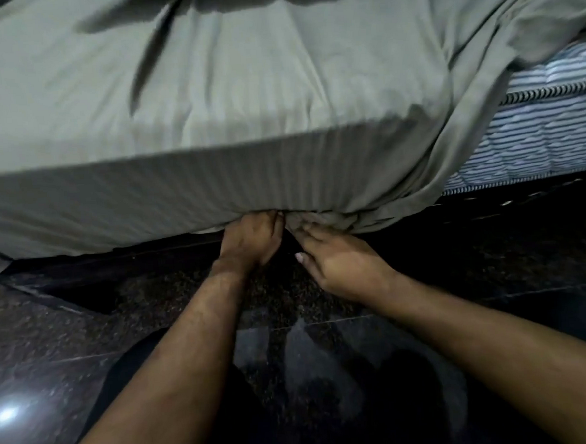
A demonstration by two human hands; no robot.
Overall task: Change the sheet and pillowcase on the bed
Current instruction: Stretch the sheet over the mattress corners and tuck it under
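Note:
A grey-green striped sheet [209, 117] covers the top and near side of the mattress [536, 131], whose blue-striped side shows bare at the right. My left hand [251, 241] reaches under the sheet's lower hem, its fingertips hidden beneath the fabric. Beside it, my right hand [338, 263] pushes a bunched fold of the sheet [322, 220] against the bottom edge of the mattress, fingers fairly straight and thumb out. Loose sheet hangs in folds at the right. No pillow or pillowcase is in view.
The dark bed base [490, 209] runs under the mattress. A polished dark stone floor [86, 337] lies below my arms, with a light glare at the lower left. My dark-clothed leg [129, 369] is near the left forearm.

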